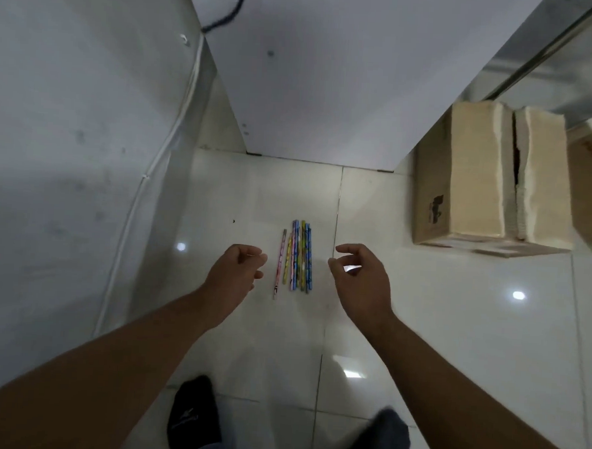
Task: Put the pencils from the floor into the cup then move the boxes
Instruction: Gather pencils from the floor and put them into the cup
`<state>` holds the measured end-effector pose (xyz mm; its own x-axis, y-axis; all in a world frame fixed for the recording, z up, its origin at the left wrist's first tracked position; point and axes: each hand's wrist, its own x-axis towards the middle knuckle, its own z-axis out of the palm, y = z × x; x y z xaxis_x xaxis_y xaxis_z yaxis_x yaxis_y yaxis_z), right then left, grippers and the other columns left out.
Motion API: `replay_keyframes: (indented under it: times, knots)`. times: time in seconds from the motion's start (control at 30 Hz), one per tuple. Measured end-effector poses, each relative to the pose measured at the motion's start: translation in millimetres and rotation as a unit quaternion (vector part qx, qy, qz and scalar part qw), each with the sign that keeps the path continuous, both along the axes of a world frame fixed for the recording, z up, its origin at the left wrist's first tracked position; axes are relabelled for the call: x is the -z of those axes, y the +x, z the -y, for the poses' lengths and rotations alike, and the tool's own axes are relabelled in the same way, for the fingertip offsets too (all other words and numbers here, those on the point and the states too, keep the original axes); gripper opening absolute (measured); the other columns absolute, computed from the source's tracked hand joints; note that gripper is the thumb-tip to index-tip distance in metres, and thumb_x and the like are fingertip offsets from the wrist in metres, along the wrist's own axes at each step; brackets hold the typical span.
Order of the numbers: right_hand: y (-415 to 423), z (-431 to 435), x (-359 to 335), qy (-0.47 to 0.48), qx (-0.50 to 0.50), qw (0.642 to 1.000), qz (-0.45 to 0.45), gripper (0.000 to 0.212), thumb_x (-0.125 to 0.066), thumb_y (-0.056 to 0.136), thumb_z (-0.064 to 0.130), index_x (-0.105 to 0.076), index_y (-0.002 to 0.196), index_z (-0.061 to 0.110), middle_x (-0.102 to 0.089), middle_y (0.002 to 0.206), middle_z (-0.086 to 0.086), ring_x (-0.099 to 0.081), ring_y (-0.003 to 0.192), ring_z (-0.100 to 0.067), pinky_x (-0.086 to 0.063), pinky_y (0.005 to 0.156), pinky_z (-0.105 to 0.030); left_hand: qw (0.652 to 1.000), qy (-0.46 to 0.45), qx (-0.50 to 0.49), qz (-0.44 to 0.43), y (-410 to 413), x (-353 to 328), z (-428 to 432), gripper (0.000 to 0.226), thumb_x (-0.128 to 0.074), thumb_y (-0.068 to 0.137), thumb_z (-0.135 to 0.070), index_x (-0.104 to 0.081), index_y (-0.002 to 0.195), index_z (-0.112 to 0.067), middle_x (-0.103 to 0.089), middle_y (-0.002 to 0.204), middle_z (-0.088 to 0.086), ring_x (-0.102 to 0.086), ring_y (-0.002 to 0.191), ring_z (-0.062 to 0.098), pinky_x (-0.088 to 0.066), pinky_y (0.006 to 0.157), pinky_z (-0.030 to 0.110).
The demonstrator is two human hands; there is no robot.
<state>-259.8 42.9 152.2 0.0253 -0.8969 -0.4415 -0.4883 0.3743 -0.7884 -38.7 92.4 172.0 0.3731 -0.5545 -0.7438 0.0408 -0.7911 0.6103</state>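
So the pencils (298,255) are lying in a tight bundle on the floor (420,316), just left of a tile seam, with one pink pencil (279,263) slightly apart on the left. The person's left hand (235,271) and right hand (362,279) hover either side of them, both empty, fingers loosely curled. A cardboard box (472,178) sits at the floor's right edge, well apart from the pencils.
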Motion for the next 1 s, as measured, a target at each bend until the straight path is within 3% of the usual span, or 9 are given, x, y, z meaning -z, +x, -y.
replay_keyframes:
  times: [0.1,0.27,0.37,0.47,0.53,0.67,0.77,0.87,1.0]
  knots:
    - [2,15,39,-0.006,-0.014,1.0,-0.012,0.025,-0.079,0.092,0.045,-0.067,0.112,0.036,-0.071,0.091,0.014,-0.065,0.076,0.006,-0.045,0.055,-0.004,0.999,0.005,0.033,0.01,5,45,12,0.027,-0.068,0.1,-0.018,-0.057,0.124,-0.013,-0.068,0.109,0.007,-0.069,0.089,0.018,-0.052,0.071,0.031]
    - [8,39,92,-0.008,-0.046,0.997,-0.059,0.033,-0.081,0.086,0.055,-0.069,0.111,0.037,-0.072,0.088,0.016,-0.069,0.078,-0.001,-0.046,0.061,-0.015,0.992,-0.016,0.109,0.061,23,109,38,0.029,-0.071,0.097,-0.016,-0.057,0.122,-0.011,-0.07,0.103,0.01,-0.071,0.085,0.028,-0.051,0.065,0.032]
    - [12,54,113,0.007,-0.087,0.991,-0.096,0.035,-0.084,0.081,0.058,-0.071,0.104,0.034,-0.073,0.083,0.013,-0.069,0.071,0.0,-0.051,0.057,-0.016,0.96,-0.02,0.23,0.158,38,133,55,0.017,-0.071,0.095,-0.036,-0.064,0.102,-0.022,-0.073,0.092,0.001,-0.073,0.081,0.023,-0.06,0.07,0.037]
    - [20,77,134,0.019,-0.158,0.977,-0.141,0.037,-0.088,0.075,0.059,-0.073,0.094,0.031,-0.074,0.085,0.011,-0.07,0.078,-0.003,-0.061,0.072,-0.031,0.942,-0.029,0.277,0.19,46,154,72,0.028,-0.07,0.092,-0.053,-0.067,0.087,-0.025,-0.076,0.082,-0.004,-0.074,0.077,0.019,-0.062,0.071,0.037]
    - [23,94,142,0.027,-0.181,0.971,-0.153,0.038,-0.091,0.072,0.058,-0.073,0.088,0.029,-0.074,0.084,0.01,-0.071,0.079,-0.006,-0.062,0.072,-0.033,0.92,-0.023,0.33,0.211,49,162,87,0.036,-0.066,0.094,-0.058,-0.07,0.085,-0.023,-0.077,0.077,-0.005,-0.075,0.072,0.018,-0.061,0.067,0.034]
    - [30,123,148,0.026,-0.245,0.952,-0.183,0.038,-0.092,0.069,0.06,-0.079,0.077,0.025,-0.076,0.075,0.009,-0.072,0.073,-0.008,-0.063,0.068,-0.035,0.884,0.073,0.421,0.189,52,157,125,0.06,-0.062,0.093,-0.068,-0.078,0.086,-0.01,-0.08,0.074,0.004,-0.078,0.067,0.021,-0.064,0.058,0.032]
    - [33,138,152,0.083,-0.307,0.925,-0.21,0.05,-0.09,0.066,0.066,-0.082,0.073,0.018,-0.076,0.065,0.005,-0.069,0.055,-0.006,-0.056,0.052,-0.027,0.871,0.137,0.449,0.143,57,149,145,0.062,-0.072,0.085,-0.068,-0.079,0.09,-0.006,-0.08,0.073,0.001,-0.078,0.066,0.015,-0.06,0.052,0.027]
    - [34,144,152,0.128,-0.327,0.913,-0.21,0.055,-0.09,0.064,0.068,-0.082,0.072,0.015,-0.076,0.063,0.005,-0.066,0.047,-0.006,-0.047,0.043,-0.018,0.867,0.157,0.462,0.102,58,144,150,0.06,-0.08,0.081,-0.062,-0.079,0.099,-0.005,-0.082,0.084,0.0,-0.08,0.08,0.016,-0.066,0.069,0.033]
    - [38,139,147,0.127,-0.314,0.918,-0.208,0.056,-0.093,0.059,0.068,-0.082,0.074,0.015,-0.076,0.064,0.008,-0.069,0.051,-0.007,-0.054,0.051,-0.023,0.872,0.17,0.453,0.072,48,145,139,0.06,-0.086,0.076,-0.059,-0.08,0.102,-0.005,-0.083,0.088,0.001,-0.08,0.084,0.015,-0.066,0.08,0.037]
